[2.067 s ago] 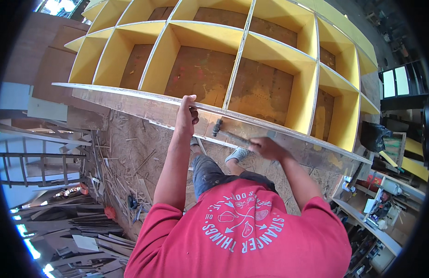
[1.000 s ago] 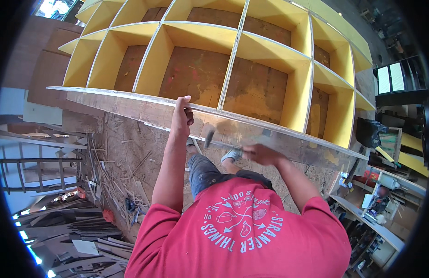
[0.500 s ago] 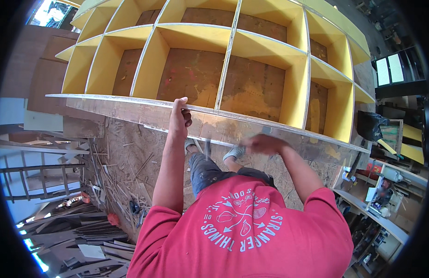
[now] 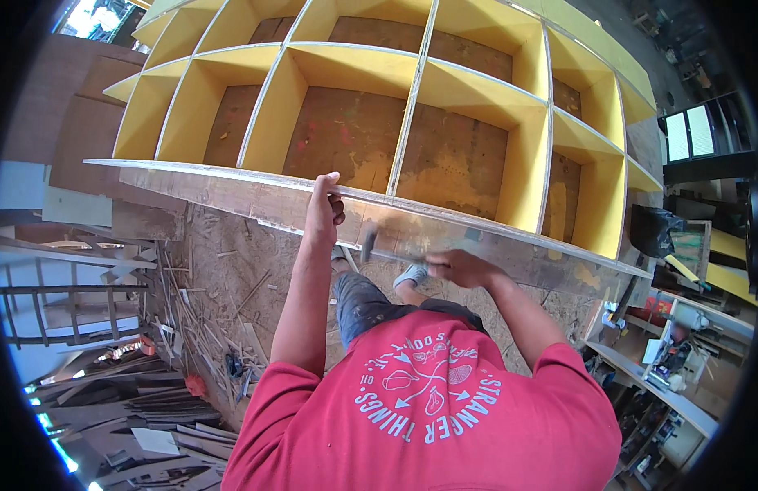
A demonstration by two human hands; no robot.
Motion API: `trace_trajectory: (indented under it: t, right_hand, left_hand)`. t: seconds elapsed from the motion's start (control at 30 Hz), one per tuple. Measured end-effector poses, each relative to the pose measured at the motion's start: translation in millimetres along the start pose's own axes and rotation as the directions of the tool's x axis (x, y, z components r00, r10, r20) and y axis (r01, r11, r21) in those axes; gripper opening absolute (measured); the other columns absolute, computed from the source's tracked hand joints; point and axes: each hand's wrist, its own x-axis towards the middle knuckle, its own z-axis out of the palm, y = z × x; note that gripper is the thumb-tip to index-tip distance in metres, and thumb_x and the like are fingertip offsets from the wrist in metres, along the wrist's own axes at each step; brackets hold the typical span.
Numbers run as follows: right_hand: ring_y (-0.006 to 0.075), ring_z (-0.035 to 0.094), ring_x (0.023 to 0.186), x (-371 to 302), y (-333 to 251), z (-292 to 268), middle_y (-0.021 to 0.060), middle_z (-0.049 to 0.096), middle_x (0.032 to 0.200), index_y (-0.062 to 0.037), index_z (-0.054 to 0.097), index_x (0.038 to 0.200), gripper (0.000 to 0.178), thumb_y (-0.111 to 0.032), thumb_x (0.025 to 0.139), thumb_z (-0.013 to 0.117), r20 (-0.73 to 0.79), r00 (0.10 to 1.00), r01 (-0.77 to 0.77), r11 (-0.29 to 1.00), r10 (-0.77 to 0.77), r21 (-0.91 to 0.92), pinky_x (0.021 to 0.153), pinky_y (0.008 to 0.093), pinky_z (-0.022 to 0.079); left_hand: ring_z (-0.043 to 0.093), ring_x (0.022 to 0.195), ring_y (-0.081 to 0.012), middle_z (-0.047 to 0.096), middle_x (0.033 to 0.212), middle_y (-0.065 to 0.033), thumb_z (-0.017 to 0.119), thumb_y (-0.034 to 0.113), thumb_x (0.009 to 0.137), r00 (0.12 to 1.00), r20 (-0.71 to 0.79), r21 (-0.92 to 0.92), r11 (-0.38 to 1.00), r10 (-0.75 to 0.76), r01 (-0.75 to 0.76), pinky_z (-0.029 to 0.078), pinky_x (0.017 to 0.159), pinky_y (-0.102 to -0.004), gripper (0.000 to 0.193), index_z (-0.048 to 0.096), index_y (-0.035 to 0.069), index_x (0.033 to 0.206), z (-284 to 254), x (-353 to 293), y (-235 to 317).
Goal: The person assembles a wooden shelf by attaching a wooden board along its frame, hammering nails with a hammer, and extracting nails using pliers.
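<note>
A large wooden compartment frame with yellow-faced dividers stands before me. Along its near side runs a long plywood board, its front face brownish and stained. My left hand is closed on this board near its middle, thumb lying over the top edge and fingers curled in front. In my right hand, gripped by its handle, is a hammer. Its head points left, a little below and to the right of my left hand, close to the board's outer face. The handle is blurred by motion.
Wood scraps litter the floor on the left, beside a dark slatted frame. At right stands a workbench with tools and bits on it. A black plastic bag hangs near the frame's right end. My feet are under the board.
The hammer and right hand, more blurred before, have shifted slightly, and the hammer's head now shows higher, nearer the board. My left hand keeps its grip; the whole view has tilted a little.
</note>
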Motion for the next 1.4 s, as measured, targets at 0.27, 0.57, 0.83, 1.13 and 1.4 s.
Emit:
trace_trajectory:
  t: [0.27,0.57,0.83,1.13,1.4]
  right_hand:
    - [0.0246,0.07,0.113,2.1,24.9,-5.6,0.0152,0.072,0.131,-0.0147,0.057,0.15,0.049,-0.035,0.106,0.06,-0.103,0.995,-0.013,1.0,0.011,-0.013,0.101,0.0371,0.05]
    - [0.0253,0.07,0.115,-1.8,27.4,-2.0,0.0184,0.073,0.127,-0.0102,0.06,0.146,0.046,-0.032,0.105,0.06,-0.185,0.982,-0.037,0.998,0.046,0.049,0.1,0.0367,0.051]
    - [0.0233,0.068,0.089,-10.6,17.7,15.9,0.0179,0.075,0.103,-0.0041,0.067,0.133,0.041,-0.03,0.101,0.068,-0.231,0.96,-0.107,0.968,0.16,0.226,0.083,0.0381,0.053]
    - [0.0408,0.07,0.088,-11.3,17.6,47.4,0.024,0.072,0.094,-0.0017,0.069,0.11,0.036,-0.035,0.097,0.07,-0.219,0.921,-0.255,0.924,0.321,0.284,0.078,0.0471,0.052]
    - [0.0398,0.068,0.085,3.1,39.7,66.2,0.0226,0.07,0.089,0.0009,0.067,0.101,0.033,-0.031,0.094,0.073,-0.507,0.853,0.005,0.971,0.121,0.24,0.078,0.0483,0.051]
  left_hand:
    - [0.028,0.047,-0.0058,0.037,0.063,0.0075,0.073,0.045,0.087,1.0,0.007,0.003,1.0,0.005,-0.005,0.021,0.046,-0.0274,0.039,0.042,0.023,0.075,2.4,3.0,1.1]
    - [0.03,0.045,-0.0061,0.045,0.066,0.0042,0.074,0.053,0.085,1.0,0.011,0.044,0.999,-0.006,0.005,0.023,0.044,-0.0264,0.044,0.045,0.02,0.082,-3.2,3.5,-4.9]
    - [0.056,0.072,-0.0087,0.069,0.128,-0.0139,0.052,0.045,0.104,0.936,0.285,0.122,0.977,-0.205,0.176,0.044,0.063,-0.0215,0.061,0.053,0.001,0.146,-79.7,-18.7,-61.5]
    - [0.067,0.12,-0.0282,0.066,0.131,-0.021,0.054,-0.008,0.099,0.914,0.258,0.106,0.95,-0.312,0.294,0.056,0.104,-0.0382,0.042,0.052,-0.008,0.141,-84.3,-51.1,-109.6]
    - [0.07,0.116,-0.0239,0.067,0.133,-0.0191,0.068,0.0,0.099,0.946,0.16,0.378,0.903,-0.281,0.204,0.056,0.104,-0.035,0.038,0.057,-0.005,0.135,-45.2,-23.5,-84.8]
